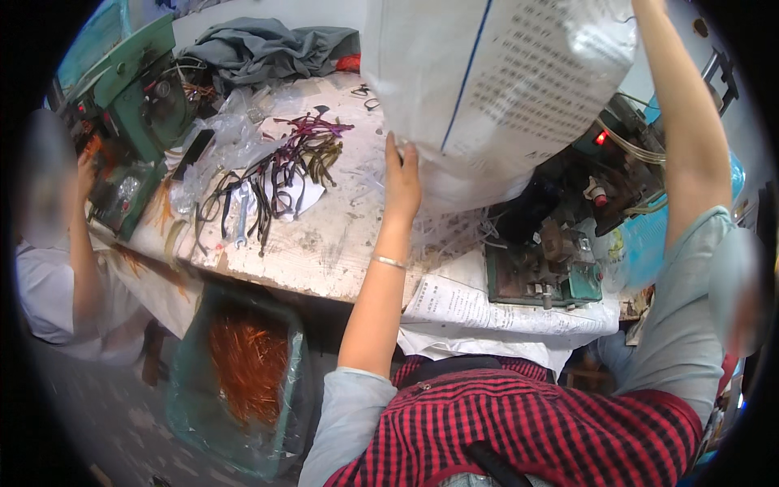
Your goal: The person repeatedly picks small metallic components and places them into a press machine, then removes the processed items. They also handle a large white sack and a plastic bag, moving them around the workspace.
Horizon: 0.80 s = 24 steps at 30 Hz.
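Note:
A large white plastic sack (446,97), with a blue stripe and rows of dark print, hangs raised over the bench in front of me. My left hand (402,180) is at its lower left edge, thumb in front and fingers along the side, gripping it. A thin bracelet circles that wrist. My right arm is lifted high, and my right hand (649,6) reaches the sack's upper right corner. Its fingers are cut off by the picture's top. Behind the sack's lower end, part of the bench and a green-based machine (540,272) are hidden.
Dark, purple and olive strips (304,150) lie heaped on the worn bench (316,264), near a wrench (242,213). A green bin (182,390) holds orange strips below. At left, a co-worker's hand (85,172) is by a green machine (134,97). Grey cloth (260,49) lies behind.

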Motion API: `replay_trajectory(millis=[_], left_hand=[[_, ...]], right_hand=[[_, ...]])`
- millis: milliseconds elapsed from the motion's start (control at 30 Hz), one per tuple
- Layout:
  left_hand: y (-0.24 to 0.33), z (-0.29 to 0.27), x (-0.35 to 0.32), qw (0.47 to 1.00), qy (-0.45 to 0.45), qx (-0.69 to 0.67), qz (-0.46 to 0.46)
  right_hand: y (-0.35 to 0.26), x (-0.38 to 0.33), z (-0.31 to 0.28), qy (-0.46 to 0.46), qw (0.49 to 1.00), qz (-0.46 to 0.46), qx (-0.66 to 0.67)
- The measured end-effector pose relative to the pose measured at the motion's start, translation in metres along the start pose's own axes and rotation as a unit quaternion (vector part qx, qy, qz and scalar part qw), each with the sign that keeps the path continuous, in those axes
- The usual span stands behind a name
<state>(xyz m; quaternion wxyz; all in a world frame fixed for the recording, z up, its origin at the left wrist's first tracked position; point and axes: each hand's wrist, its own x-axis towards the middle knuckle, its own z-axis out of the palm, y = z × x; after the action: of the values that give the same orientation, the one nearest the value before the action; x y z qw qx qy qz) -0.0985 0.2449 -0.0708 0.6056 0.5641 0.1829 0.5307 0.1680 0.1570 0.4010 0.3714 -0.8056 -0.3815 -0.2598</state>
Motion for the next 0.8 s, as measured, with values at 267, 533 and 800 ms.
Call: replay_trajectory(millis=[267,533,800], left_hand=[[0.005,-0.01,-0.029,0.989,0.066,-0.013,-0.133],[0.039,-0.036,0.009,0.988,-0.042,0.034,-0.143],[-0.065,-0.094,-0.052,0.975,0.049,0.005,-0.216]], right_hand=[[0.004,-0.038,0.025,-0.03,0.999,-0.03,-0.013],[-0.01,-0.048,0.024,-0.033,0.998,-0.057,-0.008],[-0.013,-0.055,0.0,-0.029,0.997,-0.074,-0.01]])
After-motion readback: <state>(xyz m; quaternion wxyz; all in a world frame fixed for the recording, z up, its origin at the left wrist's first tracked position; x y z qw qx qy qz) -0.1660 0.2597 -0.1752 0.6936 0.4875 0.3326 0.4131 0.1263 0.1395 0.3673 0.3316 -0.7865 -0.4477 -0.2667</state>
